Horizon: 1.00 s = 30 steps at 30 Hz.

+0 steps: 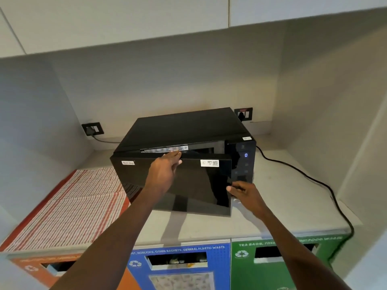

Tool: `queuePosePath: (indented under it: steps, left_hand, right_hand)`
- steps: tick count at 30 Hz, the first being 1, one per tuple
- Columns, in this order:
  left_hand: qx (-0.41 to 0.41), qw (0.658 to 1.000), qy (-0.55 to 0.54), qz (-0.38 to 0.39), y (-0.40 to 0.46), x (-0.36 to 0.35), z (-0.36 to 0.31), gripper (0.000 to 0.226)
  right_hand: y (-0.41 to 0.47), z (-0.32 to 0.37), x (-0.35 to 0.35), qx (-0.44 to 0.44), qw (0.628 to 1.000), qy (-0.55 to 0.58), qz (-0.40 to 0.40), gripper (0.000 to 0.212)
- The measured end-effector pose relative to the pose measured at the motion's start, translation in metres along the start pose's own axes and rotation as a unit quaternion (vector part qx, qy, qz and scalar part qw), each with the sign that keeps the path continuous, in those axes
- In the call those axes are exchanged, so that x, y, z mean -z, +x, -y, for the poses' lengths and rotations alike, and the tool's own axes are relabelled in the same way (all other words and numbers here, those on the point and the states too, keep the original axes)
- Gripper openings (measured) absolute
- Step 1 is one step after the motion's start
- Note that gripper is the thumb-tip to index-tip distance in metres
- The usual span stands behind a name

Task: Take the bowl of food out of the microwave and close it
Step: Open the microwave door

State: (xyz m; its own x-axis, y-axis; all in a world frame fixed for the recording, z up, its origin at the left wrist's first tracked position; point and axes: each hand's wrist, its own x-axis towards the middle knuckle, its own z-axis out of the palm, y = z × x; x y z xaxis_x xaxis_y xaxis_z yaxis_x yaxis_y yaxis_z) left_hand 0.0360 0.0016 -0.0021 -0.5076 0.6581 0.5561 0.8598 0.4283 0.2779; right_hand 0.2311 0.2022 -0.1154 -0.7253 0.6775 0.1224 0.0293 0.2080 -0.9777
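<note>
A black microwave (pixel 184 128) stands on a pale counter (pixel 209 225). Its glossy door (pixel 188 185), hinged at the left, stands slightly ajar, with a gap along the top and right edges. My left hand (pixel 165 169) rests on the door's top edge, fingers reaching over it. My right hand (pixel 243 191) pinches the door's right edge beside the control panel (pixel 244 162), whose display reads 0. No bowl is visible; the door hides the cavity.
A red-striped cloth (pixel 69 206) covers the counter to the left. A black power cord (pixel 314 181) trails across the counter at the right. Orange, blue (pixel 180 266) and green (pixel 272 264) waste bins sit under the counter. Cabinets hang overhead.
</note>
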Motion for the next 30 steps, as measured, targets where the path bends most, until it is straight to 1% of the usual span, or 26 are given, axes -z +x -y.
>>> queuePosePath:
  steps: [4,7,10,14,17,18,22,26,30]
  left_hand:
    - [-0.007,1.000,-0.020,0.007,-0.009,0.007,0.001,0.041]
    - [-0.017,0.999,-0.042,-0.002,-0.020,0.011,0.005,0.040]
    - [-0.033,0.997,-0.064,-0.013,-0.030,0.018,0.010,0.037]
    - [-0.039,0.994,-0.104,-0.001,-0.037,0.029,0.016,0.032]
    - [-0.031,0.990,-0.136,0.002,-0.045,0.037,0.020,0.030]
    - [-0.028,0.989,-0.146,0.004,-0.048,0.039,0.020,0.031]
    - [-0.004,0.982,-0.186,0.010,-0.062,0.049,0.025,0.033]
    - [0.007,0.981,-0.192,0.013,-0.074,0.062,0.031,0.034]
    - [0.029,0.986,-0.159,0.034,-0.083,0.081,0.040,0.034]
  right_hand:
    - [-0.019,0.029,-0.002,0.006,0.999,0.048,-0.006,0.014]
    - [-0.032,0.041,-0.004,0.012,0.999,0.046,-0.009,0.027]
    - [-0.044,0.050,-0.007,0.017,0.999,0.030,-0.015,0.031]
    - [-0.060,0.060,-0.011,0.013,1.000,0.007,0.025,0.032]
    - [-0.069,0.065,-0.012,-0.005,0.999,0.017,0.044,0.040]
    - [-0.072,0.066,-0.012,-0.011,0.998,0.018,0.052,0.039]
    - [-0.085,0.068,-0.016,-0.019,0.994,-0.005,0.104,0.018]
    - [-0.095,0.074,-0.024,-0.034,0.987,-0.016,0.156,0.013]
    - [-0.107,0.084,-0.041,-0.045,0.974,-0.032,0.220,0.011]
